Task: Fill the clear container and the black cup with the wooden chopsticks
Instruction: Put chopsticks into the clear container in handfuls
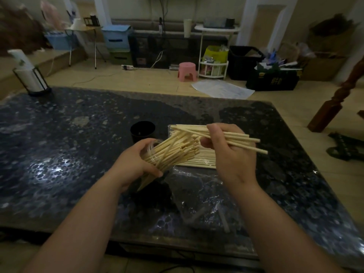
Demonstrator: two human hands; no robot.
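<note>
My left hand (136, 166) grips the clear container (151, 154), tilted with its mouth toward the upper right and packed with several wooden chopsticks (173, 150). My right hand (226, 150) pinches a small bunch of chopsticks (242, 141) just right of the container's mouth, their tips pointing left toward it. A flat pile of loose chopsticks (199, 161) lies on the dark table beneath both hands. The black cup (142, 131) stands upright behind the container; no chopsticks stick out of it.
The dark speckled table (69, 144) carries a crumpled clear plastic bag (201, 196) near its front and a paper roll in a black holder (29, 75) at the far left corner. A wooden post (338, 95) stands off the right edge.
</note>
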